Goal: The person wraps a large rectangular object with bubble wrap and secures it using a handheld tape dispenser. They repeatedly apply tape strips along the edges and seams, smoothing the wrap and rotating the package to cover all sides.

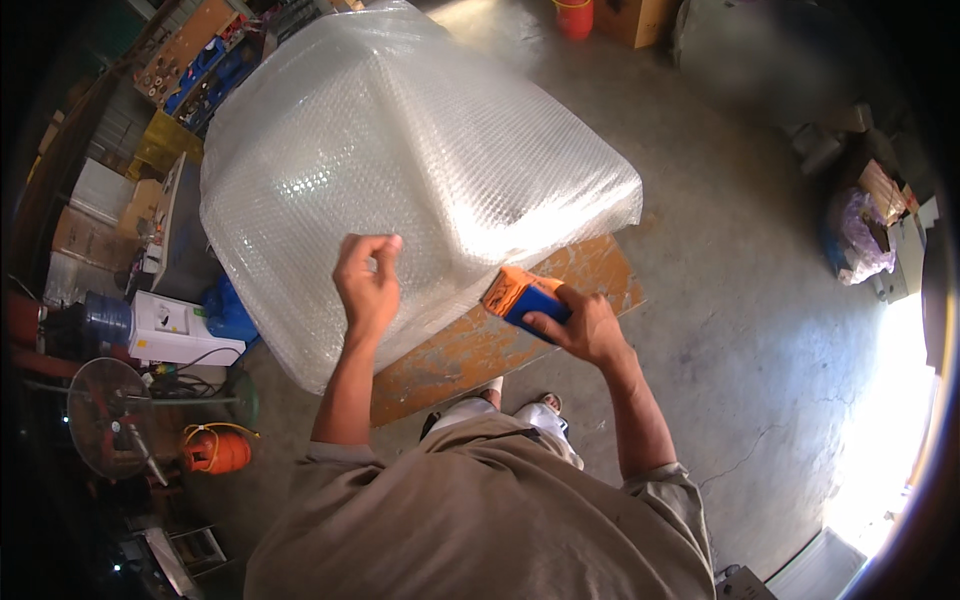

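- Wrap point(400, 150): clear, bubbled, draped into a broad ridge.
- Board point(600, 270): brown, scuffed, under the wrap's near edge.
- Left hand point(367, 285): over the wrap, fingers curled; cannot tell whether they pinch anything.
- Right hand point(592, 328): gripping the tool.
- Tool point(540, 310): orange-and-blue, over the board, by the wrap's edge.

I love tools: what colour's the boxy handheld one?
This boxy tool is blue and orange; see the head view.

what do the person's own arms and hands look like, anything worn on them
The left hand and right hand are bare, without gloves. Both forearms are uncovered, with no watch or cable showing. Short, loose olive-brown cloth sleeves end around the elbows, matching the plain shirt.
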A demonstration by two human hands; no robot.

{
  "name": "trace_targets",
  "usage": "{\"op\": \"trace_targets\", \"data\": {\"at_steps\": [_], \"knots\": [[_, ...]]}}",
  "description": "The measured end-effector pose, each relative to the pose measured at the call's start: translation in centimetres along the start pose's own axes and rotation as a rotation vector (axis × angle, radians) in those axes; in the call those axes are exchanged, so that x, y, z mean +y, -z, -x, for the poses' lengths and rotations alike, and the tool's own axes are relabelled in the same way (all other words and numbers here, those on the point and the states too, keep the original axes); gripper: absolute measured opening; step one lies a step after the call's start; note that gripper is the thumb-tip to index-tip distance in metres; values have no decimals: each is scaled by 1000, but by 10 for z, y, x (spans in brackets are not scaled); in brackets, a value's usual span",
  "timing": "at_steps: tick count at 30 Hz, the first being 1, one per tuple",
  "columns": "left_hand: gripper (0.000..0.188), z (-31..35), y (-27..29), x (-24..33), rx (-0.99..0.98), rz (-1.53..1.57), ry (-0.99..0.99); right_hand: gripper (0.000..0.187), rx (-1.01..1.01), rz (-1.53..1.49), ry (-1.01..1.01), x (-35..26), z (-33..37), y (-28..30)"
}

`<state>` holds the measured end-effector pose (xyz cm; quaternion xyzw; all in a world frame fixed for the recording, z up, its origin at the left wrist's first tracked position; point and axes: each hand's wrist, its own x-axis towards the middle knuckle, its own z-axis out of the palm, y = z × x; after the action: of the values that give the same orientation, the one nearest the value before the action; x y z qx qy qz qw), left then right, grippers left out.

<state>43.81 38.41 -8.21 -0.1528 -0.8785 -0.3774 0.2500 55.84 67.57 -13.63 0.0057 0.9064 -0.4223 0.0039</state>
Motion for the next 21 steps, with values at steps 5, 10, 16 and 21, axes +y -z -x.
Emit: {"op": "trace_targets", "data": {"at_steps": [5, 10, 16, 21], "knots": [[9, -9, -14, -39, 142, -367, -212, 69, 1, -17, 12, 13, -39, -13], [52, -18, -30, -57, 239, -540, -124, 68, -30, -105, 21, 47, -58, -29], [73, -16, -30, -56, 66, -683, -65, 66, -81, -68, -190, 106, -65, -50], [53, 3, -49, -42, 29, -391, -431, 66, -43, -138, -195, 124, -69, -72]]}}
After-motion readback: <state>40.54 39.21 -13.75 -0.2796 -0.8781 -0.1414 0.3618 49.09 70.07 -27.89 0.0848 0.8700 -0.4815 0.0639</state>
